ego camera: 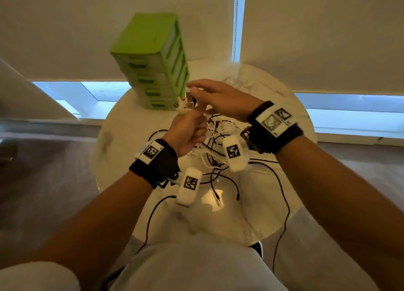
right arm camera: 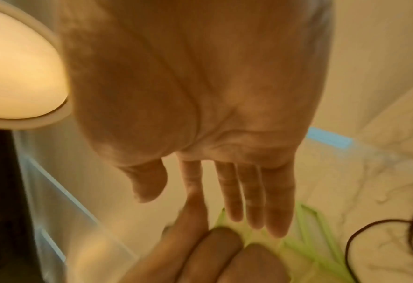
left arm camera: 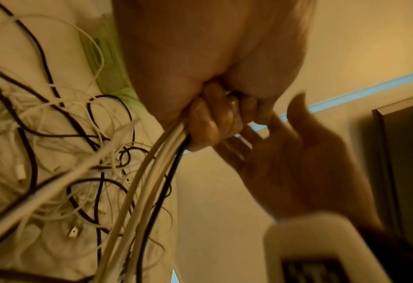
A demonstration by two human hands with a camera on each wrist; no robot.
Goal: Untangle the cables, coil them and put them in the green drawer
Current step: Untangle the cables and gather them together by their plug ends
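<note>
- The left hand (ego camera: 189,130), just left of the head view's centre, is clenched into a fist round a bundle of white and black cable strands (left arm camera: 152,172); in the left wrist view the strands leave the bottom of the fist and run down toward the lower left of the frame.
- A white plug end (ego camera: 182,106) sticks up out of the top of that fist, just in front of the base of the green plastic drawer unit (ego camera: 153,59).
- The right hand (ego camera: 220,98), slightly right of centre and above the left, is spread flat with straight fingers (right arm camera: 253,195); it hovers over the left fist and holds nothing. Whether its index finger touches the left hand I cannot tell.
- The tangled heap of thin white and black cables (ego camera: 216,146) lies on the table beneath both hands, in the middle of the head view; single black strands trail off toward the lower left and lower right and hang over the table's edge.
- The surface is a round white marble-look table (ego camera: 273,203), glossy, with a bright reflection near its lower middle.
- The drawer unit stands at the table's far edge, upper centre-left, with several stacked drawers, all pushed in.
- Behind it pale roller blinds (ego camera: 317,39) cover windows, with strips of blue daylight below them.
- The cables differ in thickness: the held white strands look thicker than the fine white ones in the heap, where small white connectors (left arm camera: 73,231) show.
</note>
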